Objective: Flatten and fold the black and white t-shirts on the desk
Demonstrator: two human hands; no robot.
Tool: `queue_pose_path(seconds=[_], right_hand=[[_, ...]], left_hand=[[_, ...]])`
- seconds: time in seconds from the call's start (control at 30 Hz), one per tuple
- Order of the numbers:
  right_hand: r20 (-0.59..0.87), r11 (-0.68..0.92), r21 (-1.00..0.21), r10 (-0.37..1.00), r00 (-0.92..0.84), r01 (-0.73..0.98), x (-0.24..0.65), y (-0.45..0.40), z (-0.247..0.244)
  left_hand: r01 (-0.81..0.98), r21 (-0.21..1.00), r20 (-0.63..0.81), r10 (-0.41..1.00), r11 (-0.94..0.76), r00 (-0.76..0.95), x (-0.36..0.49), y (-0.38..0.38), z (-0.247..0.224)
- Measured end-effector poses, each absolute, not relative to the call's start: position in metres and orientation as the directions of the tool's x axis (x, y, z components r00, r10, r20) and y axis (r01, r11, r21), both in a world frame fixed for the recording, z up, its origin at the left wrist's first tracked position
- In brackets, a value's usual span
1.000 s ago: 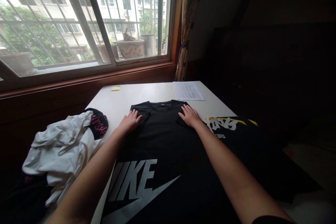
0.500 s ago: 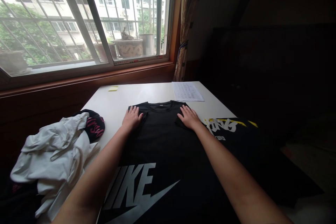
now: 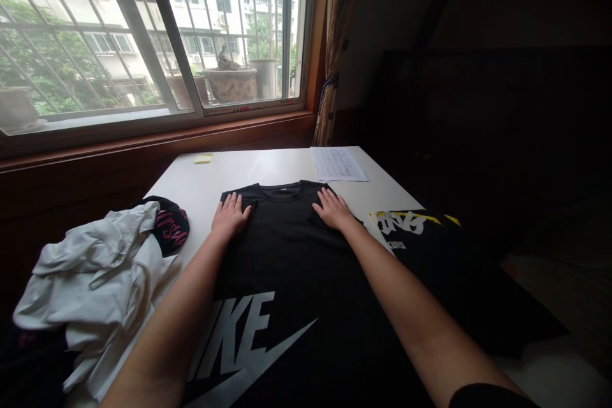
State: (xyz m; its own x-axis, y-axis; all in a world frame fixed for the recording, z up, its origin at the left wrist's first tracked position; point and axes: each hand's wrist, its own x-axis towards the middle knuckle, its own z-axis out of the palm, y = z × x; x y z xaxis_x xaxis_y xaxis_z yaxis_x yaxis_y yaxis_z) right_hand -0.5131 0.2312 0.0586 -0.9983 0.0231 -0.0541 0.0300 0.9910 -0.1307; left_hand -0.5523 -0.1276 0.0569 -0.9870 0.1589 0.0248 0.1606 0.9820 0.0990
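A black T-shirt (image 3: 287, 248) with a large grey NIKE print lies spread on the white table (image 3: 239, 166), its neckline toward the window. My left hand (image 3: 230, 213) rests flat on its left shoulder and sleeve, fingers stretched out. On the opposite shoulder lies my right hand (image 3: 332, 207), palm down with the fingers spread. Neither hand grips the cloth. The lower part of the shirt runs out of view at the bottom, and my forearms cover parts of its sides.
To the left is a crumpled heap of white cloth (image 3: 100, 268) with black, pink-lettered fabric (image 3: 169, 226). Another black garment (image 3: 430, 261) with white and yellow print lies at the right. Printed paper (image 3: 338, 164) and a yellow note (image 3: 203, 158) are at the table's far side, below the window.
Both hands and the black T-shirt have shifted slightly left in view, the hands still flat on the shoulders. The whole scene has also moved a little left and up.
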Motion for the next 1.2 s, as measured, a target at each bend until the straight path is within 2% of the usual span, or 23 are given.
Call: queue_pose_path(seconds=[0.23,0.8,1.03,1.2], right_hand=[[-0.062,0.99,-0.144,-0.007,-0.998,0.002,-0.524,0.209,0.06],[-0.05,0.99,-0.138,-0.013,-0.999,-0.006,-0.537,0.21,0.061],[-0.005,0.992,-0.127,-0.004,-1.0,-0.004,-0.528,0.198,0.066],[-0.018,0.986,-0.162,-0.039,-0.999,-0.035,-0.506,0.187,0.061]], left_hand=[[0.144,0.073,0.001,0.145,0.987,-0.989,-0.551,-0.155,0.062],[0.133,0.038,0.015,0.132,0.99,-0.991,-0.561,-0.154,0.063],[0.314,-0.004,0.096,0.313,0.949,-0.945,-0.543,-0.143,0.075],[0.435,0.014,0.063,0.434,0.9,-0.899,-0.512,-0.132,0.064]])
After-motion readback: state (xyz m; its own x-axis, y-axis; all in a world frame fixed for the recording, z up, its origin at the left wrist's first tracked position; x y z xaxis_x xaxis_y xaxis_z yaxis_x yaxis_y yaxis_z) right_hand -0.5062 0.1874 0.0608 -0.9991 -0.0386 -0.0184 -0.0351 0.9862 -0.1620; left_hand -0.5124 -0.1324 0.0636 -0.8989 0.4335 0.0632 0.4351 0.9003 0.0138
